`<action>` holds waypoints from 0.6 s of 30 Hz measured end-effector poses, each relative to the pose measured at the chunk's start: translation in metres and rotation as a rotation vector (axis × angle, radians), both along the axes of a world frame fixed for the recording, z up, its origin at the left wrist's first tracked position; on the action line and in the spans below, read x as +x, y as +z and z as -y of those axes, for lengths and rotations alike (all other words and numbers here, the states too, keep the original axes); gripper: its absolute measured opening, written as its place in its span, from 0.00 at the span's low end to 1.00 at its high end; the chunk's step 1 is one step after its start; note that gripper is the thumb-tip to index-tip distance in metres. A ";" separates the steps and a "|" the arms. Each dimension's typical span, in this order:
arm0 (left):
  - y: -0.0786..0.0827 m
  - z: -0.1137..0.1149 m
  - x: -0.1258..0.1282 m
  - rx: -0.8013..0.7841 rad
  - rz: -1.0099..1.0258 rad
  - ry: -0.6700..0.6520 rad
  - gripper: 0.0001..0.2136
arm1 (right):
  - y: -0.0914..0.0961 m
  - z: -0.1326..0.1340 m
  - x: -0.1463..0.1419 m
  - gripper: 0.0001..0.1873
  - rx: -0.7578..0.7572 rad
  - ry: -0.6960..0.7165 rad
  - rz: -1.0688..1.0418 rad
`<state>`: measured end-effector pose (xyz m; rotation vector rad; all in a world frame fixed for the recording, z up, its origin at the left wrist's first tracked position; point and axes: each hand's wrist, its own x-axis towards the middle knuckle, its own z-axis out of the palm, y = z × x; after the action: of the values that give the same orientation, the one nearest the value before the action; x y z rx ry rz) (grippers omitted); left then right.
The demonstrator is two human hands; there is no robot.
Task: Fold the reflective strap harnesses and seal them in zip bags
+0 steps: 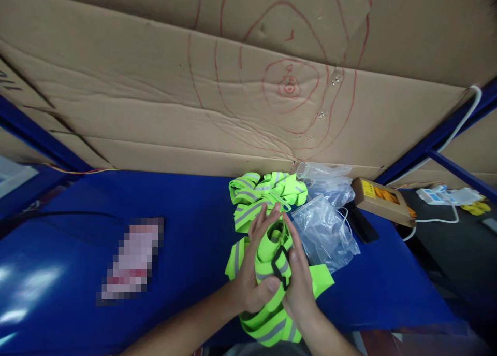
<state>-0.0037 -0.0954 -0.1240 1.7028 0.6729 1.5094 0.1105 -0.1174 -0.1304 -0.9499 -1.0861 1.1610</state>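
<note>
Cardboard sheet (155, 86) (red circles drawn), plastic bags (326, 231), brown box (382, 200)

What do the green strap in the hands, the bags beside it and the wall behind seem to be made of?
Green strap: probably woven fabric, matte, with shiny grey reflective bands. Bags: thin clear plastic, glossy and crinkled. Wall: brown cardboard, matte, creased.

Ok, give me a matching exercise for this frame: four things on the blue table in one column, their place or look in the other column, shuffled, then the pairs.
1. folded green band
2. pile of green bands
3. clear plastic bags
4. small brown box

A. yellow label on top, near the right edge of the table
B. held between the left hand and right hand
C. crumpled, just right of the hands
D. heaped by the cardboard wall, beyond the hands

Pairs: 1-B, 2-D, 3-C, 4-A
</note>
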 end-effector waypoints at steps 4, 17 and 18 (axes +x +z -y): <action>0.003 -0.009 -0.005 0.077 -0.045 0.026 0.37 | 0.003 0.002 0.005 0.25 -0.026 -0.061 -0.016; -0.005 0.008 0.020 -0.466 0.149 0.054 0.35 | 0.015 -0.022 -0.001 0.28 -0.086 -0.383 -0.042; -0.003 0.007 0.019 -0.472 0.135 0.084 0.37 | 0.015 -0.018 -0.004 0.27 -0.102 -0.343 -0.078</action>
<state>0.0149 -0.1019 -0.1269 1.2191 0.9514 1.3716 0.1060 -0.0995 -0.1155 -1.1117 -0.7699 0.9673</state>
